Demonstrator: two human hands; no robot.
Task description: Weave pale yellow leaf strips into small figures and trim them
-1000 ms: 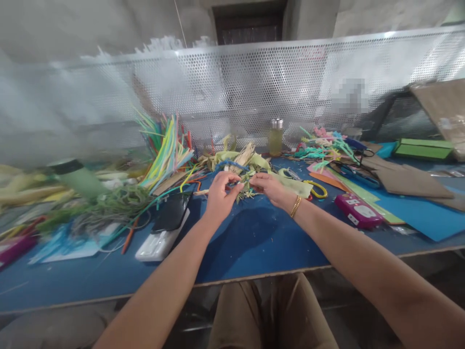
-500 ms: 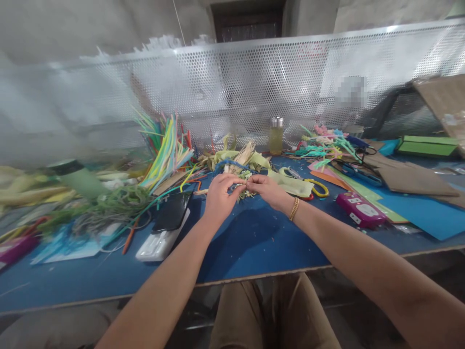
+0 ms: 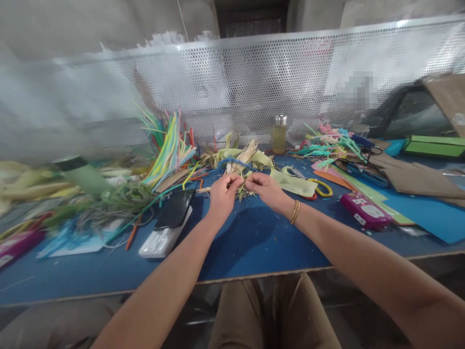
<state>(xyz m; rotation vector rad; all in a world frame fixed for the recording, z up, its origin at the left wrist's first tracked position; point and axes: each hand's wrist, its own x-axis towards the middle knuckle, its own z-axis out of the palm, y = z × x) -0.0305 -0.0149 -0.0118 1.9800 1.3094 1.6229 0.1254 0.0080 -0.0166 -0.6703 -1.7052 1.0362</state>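
Observation:
My left hand point(image 3: 224, 196) and my right hand point(image 3: 267, 190) are raised over the middle of the blue table, fingertips pinched and facing each other with a small gap between. What the pinched fingers hold, if anything, is too small to make out. Just behind them lies a heap of dry, pale husk-like strips point(image 3: 248, 154), with a blue cord or pipe cleaner point(image 3: 234, 162) across it. Green leafy scraps point(image 3: 242, 193) show under the fingers. To the right of my right hand are a light-green strip point(image 3: 296, 183) and scissors with a yellow handle point(image 3: 322, 188).
A black phone point(image 3: 175, 209) rests on a white case point(image 3: 163, 242) at the left, near colourful pipe cleaners point(image 3: 169, 150). A glass jar point(image 3: 279, 133) stands behind. Right are a purple box point(image 3: 365, 211) and coloured sheets point(image 3: 421, 208). A perforated metal panel point(image 3: 254, 72) borders the back.
My fingertips were touching and have come slightly apart. The left fingers have curled in more. The whole view has shifted a little, so things sit slightly further right.

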